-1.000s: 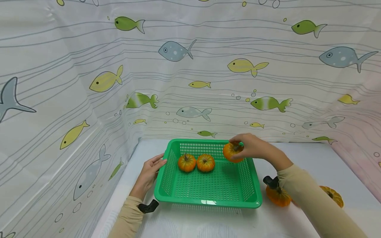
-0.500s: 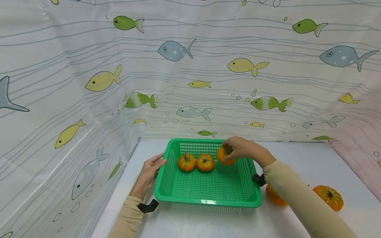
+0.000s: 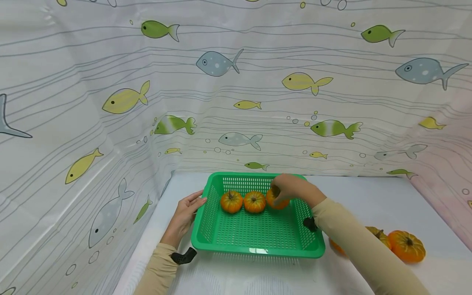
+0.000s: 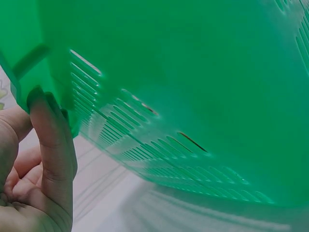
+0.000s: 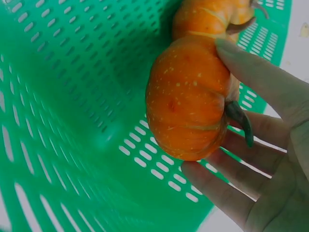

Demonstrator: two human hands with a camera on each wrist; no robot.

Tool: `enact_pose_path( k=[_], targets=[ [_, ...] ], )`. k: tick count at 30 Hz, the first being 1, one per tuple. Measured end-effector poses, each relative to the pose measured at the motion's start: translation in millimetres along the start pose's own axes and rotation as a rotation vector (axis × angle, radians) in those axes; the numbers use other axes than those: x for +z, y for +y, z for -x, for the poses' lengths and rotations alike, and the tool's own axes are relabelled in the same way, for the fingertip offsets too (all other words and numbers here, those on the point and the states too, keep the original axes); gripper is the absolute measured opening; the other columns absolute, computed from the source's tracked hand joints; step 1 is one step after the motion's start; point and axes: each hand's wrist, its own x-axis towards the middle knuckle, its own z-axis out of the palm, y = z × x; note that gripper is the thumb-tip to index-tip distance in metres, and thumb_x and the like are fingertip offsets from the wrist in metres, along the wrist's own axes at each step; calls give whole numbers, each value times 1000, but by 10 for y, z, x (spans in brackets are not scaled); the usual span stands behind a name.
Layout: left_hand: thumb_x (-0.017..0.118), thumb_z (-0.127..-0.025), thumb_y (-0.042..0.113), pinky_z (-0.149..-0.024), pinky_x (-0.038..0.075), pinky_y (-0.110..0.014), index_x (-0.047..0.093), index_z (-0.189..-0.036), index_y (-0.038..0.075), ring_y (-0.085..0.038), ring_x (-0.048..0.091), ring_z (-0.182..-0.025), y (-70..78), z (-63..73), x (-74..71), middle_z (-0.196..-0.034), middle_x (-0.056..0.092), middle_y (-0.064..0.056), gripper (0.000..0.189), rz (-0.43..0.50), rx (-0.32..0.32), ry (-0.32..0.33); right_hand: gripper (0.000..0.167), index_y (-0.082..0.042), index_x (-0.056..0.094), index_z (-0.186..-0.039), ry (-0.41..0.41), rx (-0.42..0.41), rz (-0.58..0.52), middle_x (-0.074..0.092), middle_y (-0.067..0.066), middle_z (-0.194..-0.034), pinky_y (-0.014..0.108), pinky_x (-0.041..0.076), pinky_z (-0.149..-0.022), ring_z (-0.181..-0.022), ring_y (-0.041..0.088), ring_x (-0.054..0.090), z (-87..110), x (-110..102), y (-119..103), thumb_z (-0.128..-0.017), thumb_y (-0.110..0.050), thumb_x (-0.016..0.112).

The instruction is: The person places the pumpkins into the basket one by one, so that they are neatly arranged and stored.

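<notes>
Inside the green basket (image 3: 228,247) — three pumpkins (image 3: 255,202).

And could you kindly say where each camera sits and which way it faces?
Head: on the head, facing forward and down at the green basket; left hand, right hand and sleeves show.
Left wrist: on that wrist, facing the basket's slotted wall; the left hand shows.
Right wrist: on that wrist, looking into the basket at the held pumpkin; the right hand shows.
Head and right wrist both show that pumpkin.

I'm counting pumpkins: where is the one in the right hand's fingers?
In the head view, the held pumpkin is inside the green basket, toward the back, just right of the middle pumpkin.
</notes>
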Motion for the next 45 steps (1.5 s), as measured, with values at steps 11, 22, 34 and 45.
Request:
enact_pose_path(
  k=[11,22,34,45],
  targets=[
    [67,-102,16,-73,64,-22,49,-152,3,-5,73,-81,6,11,14,-94,72,8,55,-6,-3,9,32,-9,72,-100,-24,74,52,69,1,-93,30,56,-74,-81,13,59,-71,121,18,-79,-23,91],
    [67,-102,17,-72,63,-22,48,-152,3,-5,73,-81,0,19,20,-92,71,8,55,0,-3,7,33,-10,73,-100,-48,133,56,67,-1,-90,34,56,-73,-81,17,57,-93,193,2,-74,-15,93],
    [67,-102,16,-73,63,-22,48,-152,3,-5,73,-82,-11,22,14,-93,71,8,55,-2,-11,6,34,-9,73,-100,-51,111,43,68,-1,-88,33,55,-73,-80,17,56,-104,253,11,-73,-16,93],
    [66,-103,16,-73,63,-22,48,-152,4,-5,73,-81,-9,34,17,-93,71,9,54,-3,-9,10,62,-2,68,-131,-50,132,-9,70,12,-128,45,59,-97,-112,25,64,-63,197,9,-75,-16,91]
  ],
)
